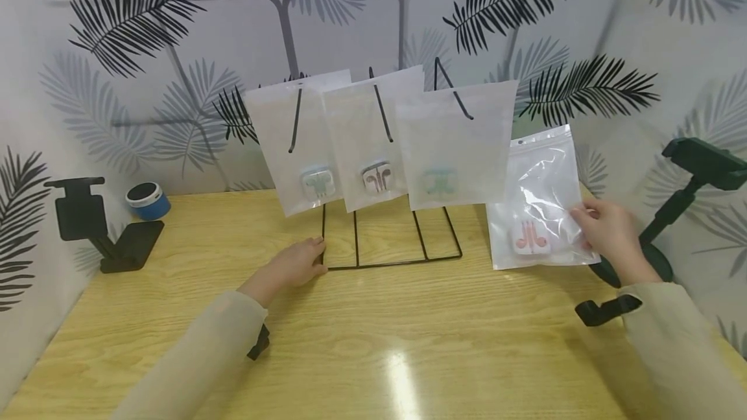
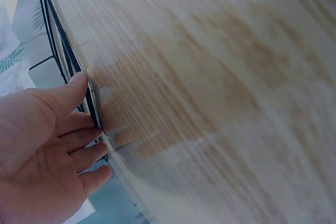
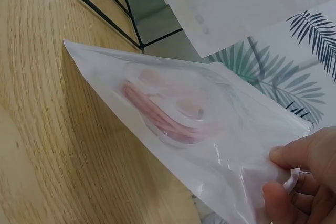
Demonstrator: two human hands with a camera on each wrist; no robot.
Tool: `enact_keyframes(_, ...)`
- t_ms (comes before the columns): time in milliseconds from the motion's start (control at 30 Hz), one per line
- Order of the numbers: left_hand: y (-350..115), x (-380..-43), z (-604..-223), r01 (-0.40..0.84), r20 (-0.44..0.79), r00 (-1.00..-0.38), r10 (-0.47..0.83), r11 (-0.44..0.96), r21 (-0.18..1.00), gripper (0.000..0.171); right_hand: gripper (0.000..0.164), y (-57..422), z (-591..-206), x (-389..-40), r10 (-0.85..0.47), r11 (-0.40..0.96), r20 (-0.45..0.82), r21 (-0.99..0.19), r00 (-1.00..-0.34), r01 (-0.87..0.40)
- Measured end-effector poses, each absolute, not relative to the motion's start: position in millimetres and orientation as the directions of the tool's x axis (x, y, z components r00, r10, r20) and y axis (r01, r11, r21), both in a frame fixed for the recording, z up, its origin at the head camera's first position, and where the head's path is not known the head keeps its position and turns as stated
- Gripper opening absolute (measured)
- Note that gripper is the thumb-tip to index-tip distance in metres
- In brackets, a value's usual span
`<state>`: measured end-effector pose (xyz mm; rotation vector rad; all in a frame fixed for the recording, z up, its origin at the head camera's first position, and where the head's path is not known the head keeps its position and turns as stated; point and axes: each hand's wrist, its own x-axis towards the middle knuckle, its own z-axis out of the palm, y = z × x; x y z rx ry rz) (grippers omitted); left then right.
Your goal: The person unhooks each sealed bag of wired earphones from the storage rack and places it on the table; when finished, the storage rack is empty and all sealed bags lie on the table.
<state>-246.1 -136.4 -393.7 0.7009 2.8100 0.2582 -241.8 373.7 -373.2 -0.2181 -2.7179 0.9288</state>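
Observation:
My right hand [image 1: 613, 235] pinches the side edge of a clear-fronted zip bag [image 3: 226, 156] between thumb and fingers. Inside the bag lie pink earphones [image 1: 531, 236] in a small clear case. The bag is lifted, slightly tilted, at the right of a black wire display rack [image 1: 403, 264]. At the rack's front left corner, my left hand [image 1: 292, 261] holds the base wire, thumb and fingers on it in the left wrist view. Three white zip bags [image 1: 461, 141] hang from the rack's hooks, the outer two showing greenish earphones and the middle one [image 1: 373, 135] pinkish ones.
A black phone stand [image 1: 82, 219] and a small blue cylindrical speaker [image 1: 153, 207] stand at the back left. Another black stand [image 1: 671, 212] is just behind my right hand. A leaf-patterned wall covering [image 1: 175, 115] borders the wooden table [image 1: 350, 342].

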Motion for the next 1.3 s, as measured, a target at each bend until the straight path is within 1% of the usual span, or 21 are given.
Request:
enact_keyframes(100,-136,-246,-393,0.441,-0.184,-0.857,0.481,0.87,0.221,0.055,0.048,357,-356,-238,0.182,0.803,0.183,-0.595,-0.966,0.039)
enact_keyframes(233,-135,-245,-391,0.443,-0.186,-0.855,0.484,0.868,0.222,0.056,0.039,354,-355,-248,0.168,0.825,0.15,-0.562,-0.974,0.056)
enact_keyframes(400,-135,-245,-391,0.44,-0.194,-0.855,0.481,0.871,0.219,0.056,0.04,358,-364,-266,0.161,0.818,0.045,-0.565,-0.986,0.107)
enact_keyframes(500,-136,-246,-392,0.433,-0.202,-0.858,0.473,0.876,0.212,0.056,0.039,361,-368,-274,0.142,0.824,0.004,-0.554,-0.99,0.116)
enact_keyframes(733,-136,-246,-393,0.439,-0.196,-0.857,0.476,0.875,0.204,0.055,0.036,363,-375,-287,0.147,0.835,-0.103,-0.519,-0.984,0.18)
enact_keyframes(900,-137,-247,-394,0.44,-0.191,-0.858,0.477,0.874,0.204,0.055,0.035,363,-384,-293,0.146,0.829,-0.12,-0.526,-0.982,0.188)
enact_keyframes(1133,-136,-247,-393,0.437,-0.2,-0.857,0.474,0.876,0.205,0.056,0.031,363,-392,-298,0.163,0.844,-0.091,-0.503,-0.982,0.186)
enact_keyframes(1300,-137,-246,-392,0.433,-0.208,-0.855,0.475,0.875,0.217,0.056,0.034,362,-395,-298,0.184,0.835,-0.115,-0.506,-0.976,0.217)
